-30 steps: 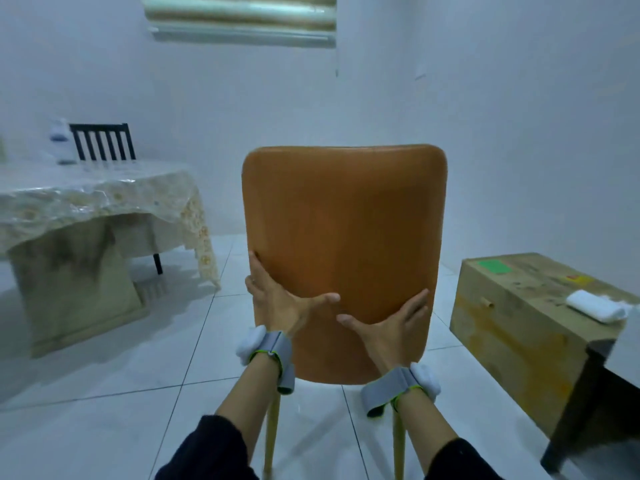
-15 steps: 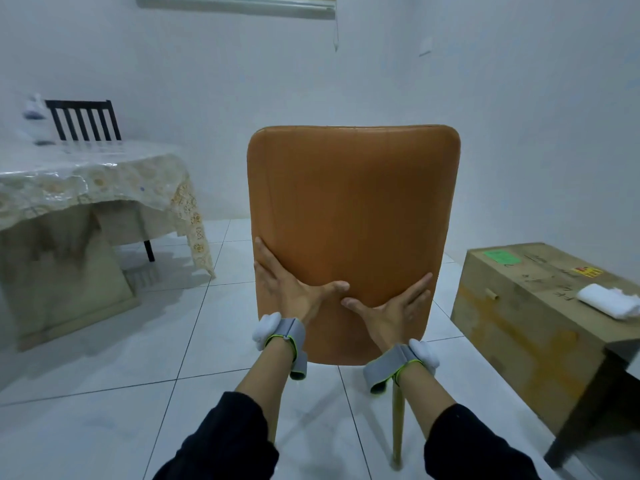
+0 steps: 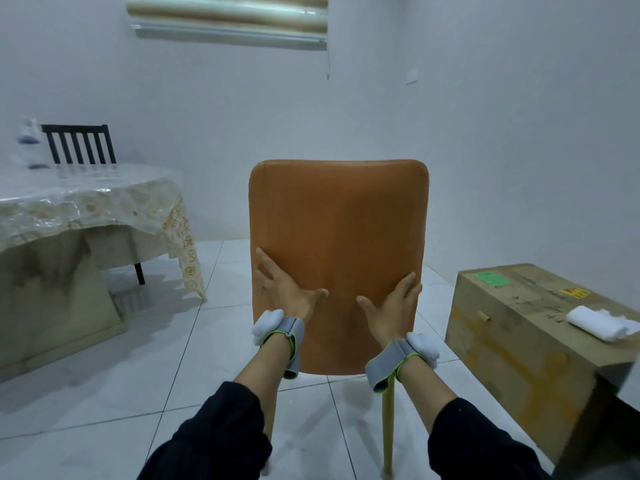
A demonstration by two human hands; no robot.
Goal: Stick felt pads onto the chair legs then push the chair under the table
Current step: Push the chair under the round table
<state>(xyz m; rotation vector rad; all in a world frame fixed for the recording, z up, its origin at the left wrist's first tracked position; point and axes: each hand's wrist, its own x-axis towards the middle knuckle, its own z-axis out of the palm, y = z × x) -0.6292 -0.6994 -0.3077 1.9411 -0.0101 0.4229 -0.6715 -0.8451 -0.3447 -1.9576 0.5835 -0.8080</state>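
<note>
Pushing step in hand, by the look of it, with the pad-sticking either done or not checkable, since no leg foot shows. To the left, well apart from the chair, the table: a heavy stone-like base under a pale patterned cloth sealed by a glossy, wrinkled plastic sheet. To the right, near the chair, a large cardboard box, matte and scuffed, bearing a green sticker and a folded white cloth. Dead centre, upright on glossy white floor tiles, the chair: a smooth orange leather-like backrest with rounded corners, faintly curved, on slim round wood-toned legs. Behind the table, a dark slatted chair. Pressed flat on the lower backrest, the left hand with fingers straight along the left edge and thumb splayed inward; likewise the right hand, fingers straight up at the right edge, thumb spread. Grey straps round both wrists. Next move, probably: turning the chair left toward the table and sliding it in, keeping the legs from catching the hanging cloth.
</note>
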